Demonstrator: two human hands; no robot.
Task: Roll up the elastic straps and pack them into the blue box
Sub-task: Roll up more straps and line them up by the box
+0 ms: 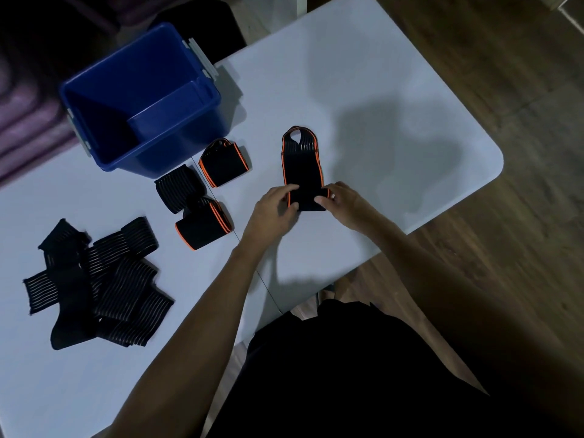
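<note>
A black elastic strap with orange edges (pixel 301 159) lies flat on the white table (pixel 379 105), its looped end pointing away from me. My left hand (pixel 275 207) and my right hand (pixel 343 200) both pinch its near end, which is partly rolled. Three rolled straps lie to the left: one with orange trim (pixel 224 162), one plain black (pixel 178 188), one with orange trim (pixel 203 224). A loose pile of black striped straps (pixel 101 286) lies at the far left. The blue box (pixel 142 99) stands open behind the rolls, with nothing visible inside.
The table's right and near edges drop to a wooden floor (pixel 505 216). Dark furniture and purple fabric (pixel 25 115) lie beyond the box. My dark clothing fills the bottom of the view.
</note>
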